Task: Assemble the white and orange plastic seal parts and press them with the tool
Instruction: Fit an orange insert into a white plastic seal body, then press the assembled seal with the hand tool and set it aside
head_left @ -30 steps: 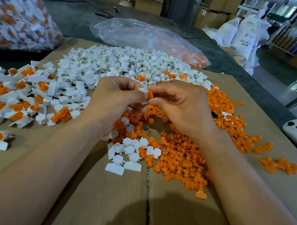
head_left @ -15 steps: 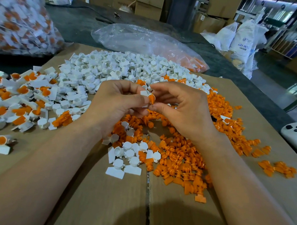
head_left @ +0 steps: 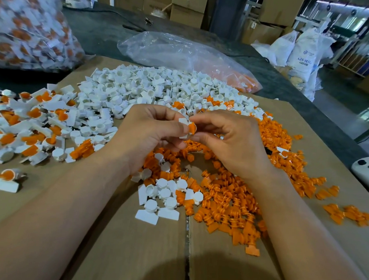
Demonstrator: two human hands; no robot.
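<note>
Cardboard (head_left: 133,253) runs from near edge to far, and it's loaded. Off the far left corner sits a full bag (head_left: 26,29) of white-and-orange pieces; past the far edge a clear bag (head_left: 182,54) lies slumped, with orange showing inside. White pile (head_left: 160,86) spreads along the far edge, orange pile (head_left: 240,194) runs down the right side toward the near edge, and finished seals (head_left: 33,117) are scattered along the left edge. Mid-cardboard, a white cluster (head_left: 163,193) lies touching the orange pile. At the right edge, a white controller (head_left: 364,169) pokes into view. Now the hands, both raised over the middle of the cardboard and meeting fingertip to fingertip. Left hand (head_left: 146,136) has thumb and fingers curled in, pinching a white part (head_left: 183,121). Right hand (head_left: 238,141) pinches an orange part (head_left: 192,127) between thumb and forefinger. Orange part sits right against the white part, touching it, between the two thumbs; whether it's fully seated, can't tell.
</note>
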